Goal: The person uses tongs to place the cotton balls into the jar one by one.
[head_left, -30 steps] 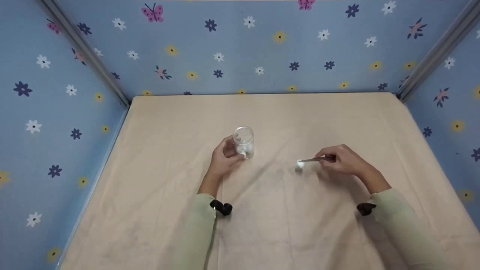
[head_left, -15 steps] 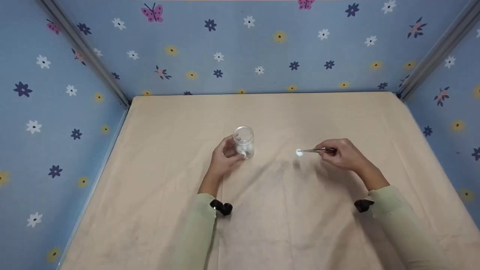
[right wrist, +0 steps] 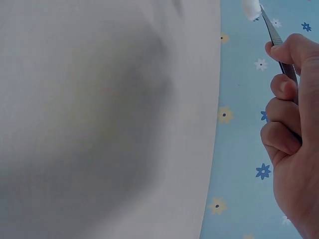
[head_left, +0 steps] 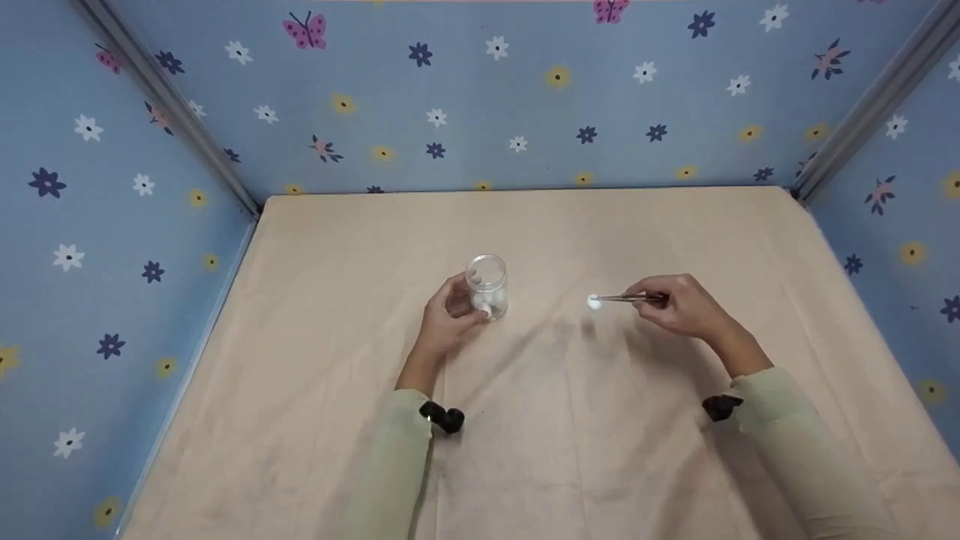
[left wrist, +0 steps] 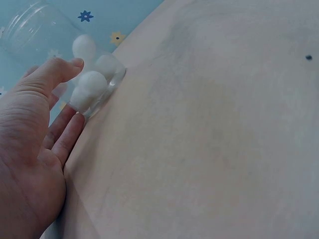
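A clear, lidless jar (head_left: 487, 279) stands on the cloth with several white cotton balls (left wrist: 92, 83) near its bottom. My left hand (head_left: 448, 322) grips it from the left side, thumb in front. To the right, my right hand (head_left: 684, 306) pinches a pair of metal tweezers (head_left: 616, 298) held roughly level, tips pointing left. A white cotton ball (head_left: 594, 302) is caught at the tips, above the cloth and apart from the jar. The right wrist view shows the tweezers (right wrist: 274, 36) between thumb and fingers, with the cotton ball cut off by the top edge.
A beige cloth (head_left: 315, 315) with creases covers the table. Blue flowered panels (head_left: 480, 90) close off the back and both sides, with grey posts (head_left: 176, 105) at the corners. A small dark speck (left wrist: 309, 57) shows on the cloth.
My right hand has lifted the tweezers and cotton ball, moving them farther from me and slightly left. The left hand and jar have stayed in place.
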Demonstrator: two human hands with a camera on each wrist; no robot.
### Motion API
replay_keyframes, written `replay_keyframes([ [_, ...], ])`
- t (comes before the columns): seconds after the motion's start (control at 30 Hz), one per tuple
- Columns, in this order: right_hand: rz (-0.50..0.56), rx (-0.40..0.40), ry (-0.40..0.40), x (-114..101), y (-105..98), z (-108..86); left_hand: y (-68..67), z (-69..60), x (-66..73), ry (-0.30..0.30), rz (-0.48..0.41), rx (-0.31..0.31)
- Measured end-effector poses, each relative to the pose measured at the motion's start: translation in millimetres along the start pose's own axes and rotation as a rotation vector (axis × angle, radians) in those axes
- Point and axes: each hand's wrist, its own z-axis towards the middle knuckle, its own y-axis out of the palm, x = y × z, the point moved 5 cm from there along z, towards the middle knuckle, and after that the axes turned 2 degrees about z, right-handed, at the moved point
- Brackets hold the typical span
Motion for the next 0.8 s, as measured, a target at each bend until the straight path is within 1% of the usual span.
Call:
replay_keyframes([
  [0.3, -0.012, -0.014, 0.035, -5.2, -1.9, 11.1, 0.9, 0.6, -1.3, -0.023, -0.004, 0.003],
  [0.43, 0.002, -0.022, 0.06, -6.8, 0.7, 16.4, 0.7, 0.7, -0.9, -0.02, -0.003, 0.003],
  [0.8, 0.005, -0.038, 0.09, -15.2, 6.9, 28.9, 0.5, -0.3, 0.0, -0.005, -0.019, -0.001],
])
